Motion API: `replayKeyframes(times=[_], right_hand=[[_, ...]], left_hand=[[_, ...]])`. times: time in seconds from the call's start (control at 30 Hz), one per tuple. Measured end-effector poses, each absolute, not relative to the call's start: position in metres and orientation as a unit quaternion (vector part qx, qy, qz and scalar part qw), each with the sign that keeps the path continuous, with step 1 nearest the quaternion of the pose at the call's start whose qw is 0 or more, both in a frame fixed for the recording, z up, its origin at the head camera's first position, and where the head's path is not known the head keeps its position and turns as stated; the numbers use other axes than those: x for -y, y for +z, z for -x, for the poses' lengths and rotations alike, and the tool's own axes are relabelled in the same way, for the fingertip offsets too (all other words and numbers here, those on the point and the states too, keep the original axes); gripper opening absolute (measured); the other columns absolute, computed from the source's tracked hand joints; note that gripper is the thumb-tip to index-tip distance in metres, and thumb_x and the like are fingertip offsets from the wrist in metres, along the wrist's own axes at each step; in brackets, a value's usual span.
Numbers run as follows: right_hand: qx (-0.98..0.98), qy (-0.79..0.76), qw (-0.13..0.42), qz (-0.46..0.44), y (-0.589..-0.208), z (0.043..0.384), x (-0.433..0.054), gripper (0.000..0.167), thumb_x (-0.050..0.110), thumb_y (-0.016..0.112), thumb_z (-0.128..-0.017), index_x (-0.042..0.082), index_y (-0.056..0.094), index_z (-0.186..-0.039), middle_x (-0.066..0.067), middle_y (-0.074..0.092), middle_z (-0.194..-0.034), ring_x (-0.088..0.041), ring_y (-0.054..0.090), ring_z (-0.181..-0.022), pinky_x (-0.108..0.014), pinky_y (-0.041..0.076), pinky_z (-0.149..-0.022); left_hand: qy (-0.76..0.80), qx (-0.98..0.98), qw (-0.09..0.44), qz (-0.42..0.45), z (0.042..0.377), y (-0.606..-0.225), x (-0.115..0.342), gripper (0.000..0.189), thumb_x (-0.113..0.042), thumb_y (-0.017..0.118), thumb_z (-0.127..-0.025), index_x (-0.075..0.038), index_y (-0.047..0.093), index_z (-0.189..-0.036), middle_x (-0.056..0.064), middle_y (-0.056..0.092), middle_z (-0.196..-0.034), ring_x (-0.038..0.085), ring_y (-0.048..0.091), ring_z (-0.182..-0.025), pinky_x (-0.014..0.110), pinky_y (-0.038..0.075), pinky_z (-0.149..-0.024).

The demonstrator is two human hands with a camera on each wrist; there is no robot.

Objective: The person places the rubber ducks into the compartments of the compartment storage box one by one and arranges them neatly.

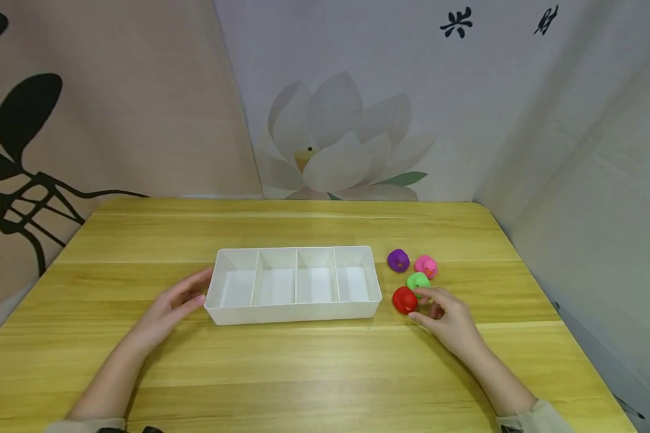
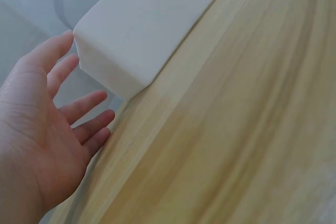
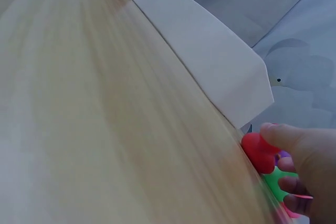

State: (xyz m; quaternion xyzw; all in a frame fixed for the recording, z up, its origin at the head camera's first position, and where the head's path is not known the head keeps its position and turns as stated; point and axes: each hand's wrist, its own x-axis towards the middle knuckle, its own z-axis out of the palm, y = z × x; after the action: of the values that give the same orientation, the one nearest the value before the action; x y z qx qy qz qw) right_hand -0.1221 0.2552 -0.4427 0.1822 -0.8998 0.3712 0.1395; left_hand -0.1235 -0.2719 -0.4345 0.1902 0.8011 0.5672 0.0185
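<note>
A white box (image 1: 289, 313) with several compartments in a row lies on the wooden table. My left hand (image 1: 176, 304) is at its left end, fingers fairly straight and fingertips right at the wall; in the left wrist view the same hand (image 2: 50, 114) has its fingers spread. To the right of the box, my right hand (image 1: 448, 316) holds a red rubber duck (image 1: 404, 300) between thumb and index finger. A green duck (image 1: 418, 281) sits just behind the red one. In the right wrist view, the thumb (image 3: 281, 136) lies against the red duck (image 3: 258, 153).
Behind the green duck stand a purple duck (image 1: 398, 260) and a pink duck (image 1: 426, 266). Bare wooden tabletop (image 1: 314, 373) stretches in front of the box. A cloth backdrop (image 1: 357, 120) with a printed flower hangs behind the table's far edge.
</note>
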Motion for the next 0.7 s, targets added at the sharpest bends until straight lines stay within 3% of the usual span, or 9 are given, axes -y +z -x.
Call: replayKeyframes(times=[0.47, 0.7], right_hand=[[0.884, 0.397, 0.166, -0.182, -0.4513, 0.1245, -0.2507, 0.041, 0.002, 0.085, -0.068, 0.006, 0.069, -0.106, -0.001, 0.059, -0.082, -0.008, 0.046, -0.059, -0.02, 0.04, -0.051], [0.887, 0.401, 0.151, -0.171, -0.4496, 0.1227, -0.2491, 0.04, 0.003, 0.084, -0.069, 0.007, 0.069, -0.106, 0.0, 0.059, -0.082, -0.008, 0.047, -0.058, -0.022, 0.041, -0.05]], left_hand=[[0.582, -0.789, 0.034, -0.192, 0.1229, -0.4335, 0.2715, 0.05, -0.004, 0.046, -0.1, -0.005, 0.033, -0.149, 0.027, 0.04, -0.141, 0.007, 0.045, -0.122, 0.02, 0.044, -0.089], [0.579, -0.793, 0.036, -0.187, 0.1226, -0.435, 0.2712, 0.05, -0.006, 0.046, -0.101, -0.006, 0.034, -0.149, 0.025, 0.043, -0.138, 0.01, 0.047, -0.12, 0.023, 0.045, -0.088]])
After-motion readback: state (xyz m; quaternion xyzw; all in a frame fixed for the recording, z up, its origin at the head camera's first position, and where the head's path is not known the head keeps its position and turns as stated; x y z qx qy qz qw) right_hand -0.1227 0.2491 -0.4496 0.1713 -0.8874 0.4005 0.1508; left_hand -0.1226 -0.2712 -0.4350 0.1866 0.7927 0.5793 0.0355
